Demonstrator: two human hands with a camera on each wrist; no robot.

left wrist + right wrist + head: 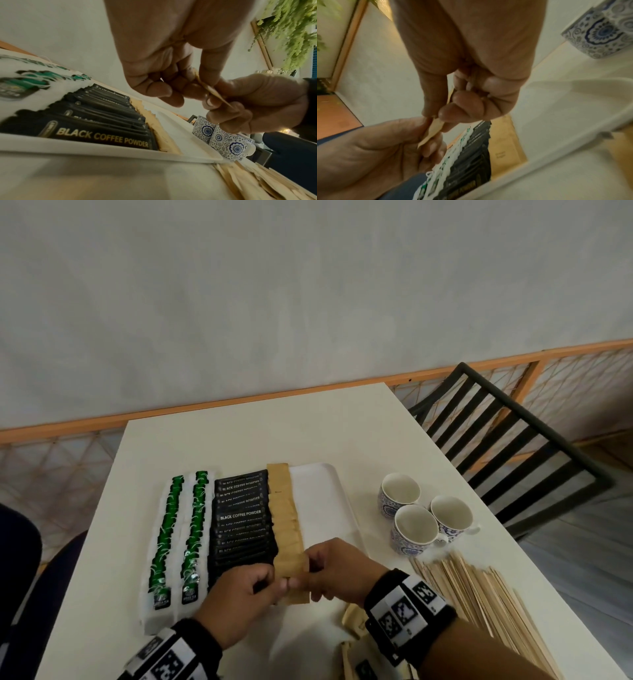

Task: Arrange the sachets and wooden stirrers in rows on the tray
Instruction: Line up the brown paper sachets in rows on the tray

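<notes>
left hand [239,594] and right hand [337,570] pinched one brown sachet [295,585] | over tray [318,491] | likely squaring it to extend the brown row [284,515]

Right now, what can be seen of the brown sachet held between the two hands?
The brown sachet is a thin, flat packet that looks like plain kraft paper; no print is readable. It is held edge-on above the near end of the brown sachet row on the white tray. The left hand pinches one end and the right hand pinches the other. It touches only their fingers.
</notes>
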